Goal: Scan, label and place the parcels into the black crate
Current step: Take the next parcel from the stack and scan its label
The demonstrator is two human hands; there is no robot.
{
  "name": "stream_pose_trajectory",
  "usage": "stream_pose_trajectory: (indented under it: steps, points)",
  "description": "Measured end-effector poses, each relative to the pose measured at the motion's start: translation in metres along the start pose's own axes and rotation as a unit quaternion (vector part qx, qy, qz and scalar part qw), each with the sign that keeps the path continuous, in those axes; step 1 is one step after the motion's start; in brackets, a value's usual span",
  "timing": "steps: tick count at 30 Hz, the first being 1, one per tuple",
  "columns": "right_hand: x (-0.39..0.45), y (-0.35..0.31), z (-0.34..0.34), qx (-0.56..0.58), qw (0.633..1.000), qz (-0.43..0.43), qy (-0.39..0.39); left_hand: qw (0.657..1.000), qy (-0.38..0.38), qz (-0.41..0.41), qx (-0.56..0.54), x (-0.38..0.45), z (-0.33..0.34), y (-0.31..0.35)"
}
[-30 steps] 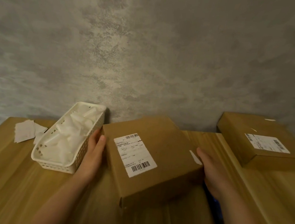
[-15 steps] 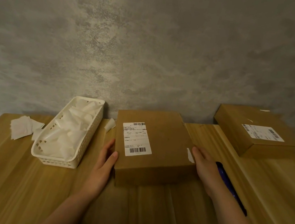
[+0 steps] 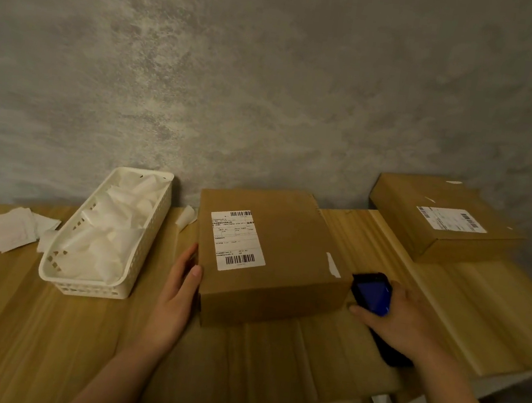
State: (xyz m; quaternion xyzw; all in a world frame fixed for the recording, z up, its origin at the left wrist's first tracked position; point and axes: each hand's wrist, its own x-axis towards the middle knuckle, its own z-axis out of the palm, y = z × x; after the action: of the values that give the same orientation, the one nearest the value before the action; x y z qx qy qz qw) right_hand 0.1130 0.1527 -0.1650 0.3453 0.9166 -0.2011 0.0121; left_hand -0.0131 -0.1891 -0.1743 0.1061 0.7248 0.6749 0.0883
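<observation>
Both hands frame the near parcel (image 3: 268, 255). On its left side, the left hand (image 3: 180, 286) lies flat with fingers straight, thumb tip on the top corner, steadying rather than gripping. At the parcel's right edge, the right hand (image 3: 400, 321) has curled its fingers round a handheld scanner (image 3: 372, 293), blue screen up. Half a second ago that hand rested bare against the box with the scanner lying on the table beside it; now the scanner is in the grip, and the parcel has settled square on the wooden table (image 3: 41, 324) after being turned and set down. So the handling stage looks finished and scanning is about to begin, probably on the shipping label (image 3: 236, 241) with its two barcodes facing up (conveniently on the left half of the lid). Further out, a white basket (image 3: 149, 244) of paper slips sits to the left, with loose slips (image 3: 16, 231) beyond it. A second parcel (image 3: 443, 219) waits at far right on a lighter board. No black crate is in view.
</observation>
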Motion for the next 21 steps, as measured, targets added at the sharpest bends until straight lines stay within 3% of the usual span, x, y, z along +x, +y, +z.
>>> stream_pose_trajectory:
  steps: [4, 14, 21]
  points:
    - [0.002, 0.009, 0.003, -0.031, 0.999, -0.017, -0.01, 1.0, -0.002, 0.01, 0.003, 0.0, -0.001, -0.001]
    - [0.0, -0.003, -0.012, 0.047, 0.998, -0.028, 0.02, 1.0, 0.004, 0.019, 0.017, 0.002, -0.002, -0.006]
    - [-0.015, -0.062, -0.067, -0.043, 0.995, -0.08, 0.035, 1.0, 0.0, 0.026, 0.014, 0.002, -0.001, -0.006]
